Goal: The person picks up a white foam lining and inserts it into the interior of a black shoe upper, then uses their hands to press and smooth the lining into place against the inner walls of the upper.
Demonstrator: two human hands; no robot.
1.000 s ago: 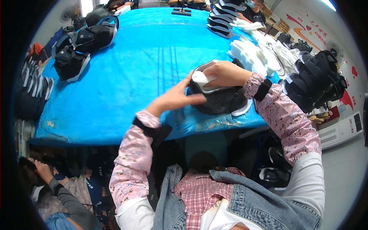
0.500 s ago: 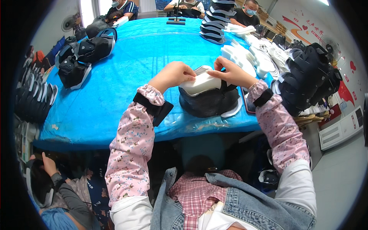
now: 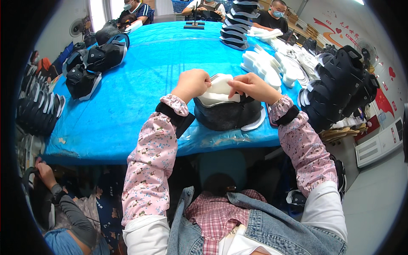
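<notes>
On the near edge of the table stands a black cap-like fabric shell (image 3: 225,115), with a pale toothed-edged flap (image 3: 255,120) sticking out at its lower right. A white foam piece (image 3: 221,86) sits in its top opening, part of it rising above the rim. My left hand (image 3: 194,86) is closed, its thumb and fingers pinching the foam's left edge. At the right side my right hand (image 3: 251,86) has thumb and forefinger bent together against the foam's upper right. The foam's lower part is hidden inside the shell.
Blue sheeting covers the table (image 3: 153,85). White foam pieces (image 3: 265,68) lie beyond my right hand, and a stack of black caps (image 3: 340,85) stands at the right. More black caps (image 3: 83,80) sit at the left, with a tall stack (image 3: 236,25) at the back. Co-workers sit around.
The foam has gone lower into the shell, and less of its near face shows. My right hand has come slightly down and left; my left hand stays at the foam's left edge.
</notes>
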